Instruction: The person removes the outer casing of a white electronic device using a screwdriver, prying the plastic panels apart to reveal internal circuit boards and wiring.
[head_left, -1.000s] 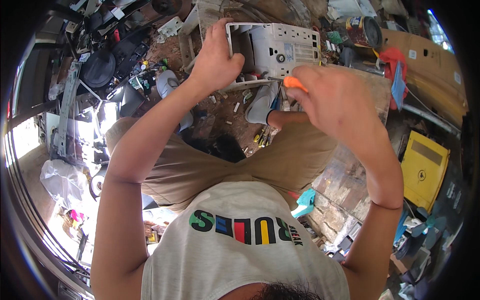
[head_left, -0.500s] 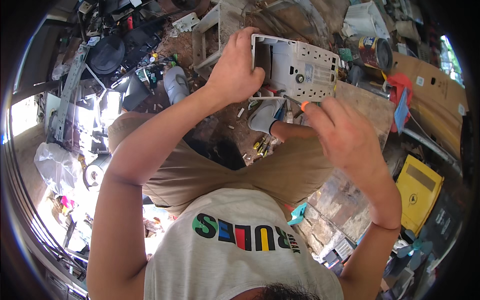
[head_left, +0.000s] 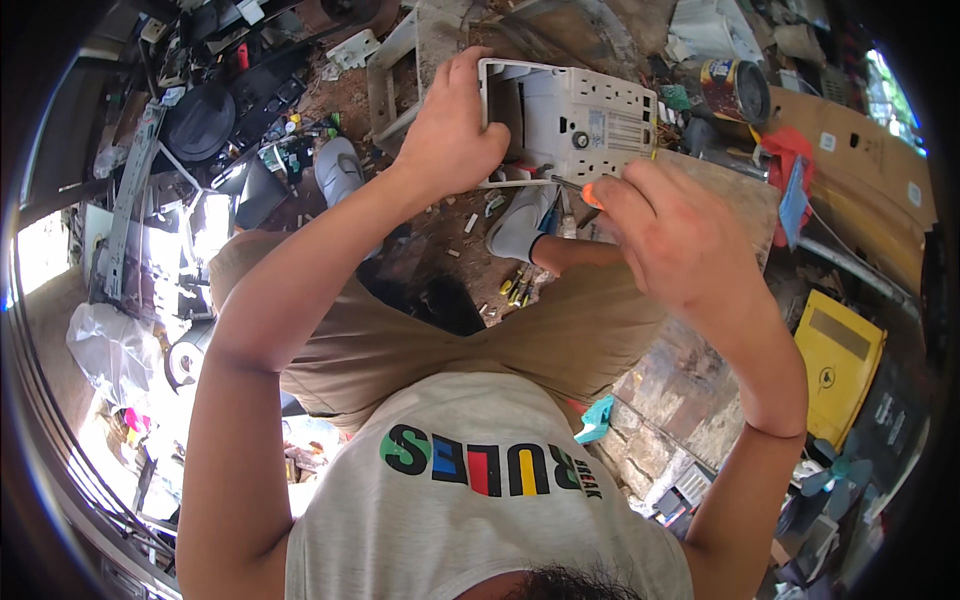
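Observation:
A white plastic electrical box (head_left: 538, 150) with several outlet sockets and a round dark knob on its face is held up beyond my knees. My left hand (head_left: 455, 130) grips its open left end, fingers over the rim and thumb pressed to the side. In my right hand (head_left: 680, 235) is a screwdriver (head_left: 591, 196) with an orange collar; its handle is mostly hidden by my fingers. The thin metal shaft points left to the box's lower edge, close to a small red piece inside. Whether the tip touches the box cannot be made out.
Pliers and other tools (head_left: 517, 287) lie on the dirt floor between my legs. On the right are a wooden board (head_left: 725, 200), a metal can (head_left: 735, 88), a cardboard box (head_left: 840, 150) and a yellow case (head_left: 840, 365). Scrap electronics (head_left: 250, 190) crowd the left.
The box has shifted a little left and up, with my left hand still on it. My right hand and the screwdriver have moved slightly left along with it.

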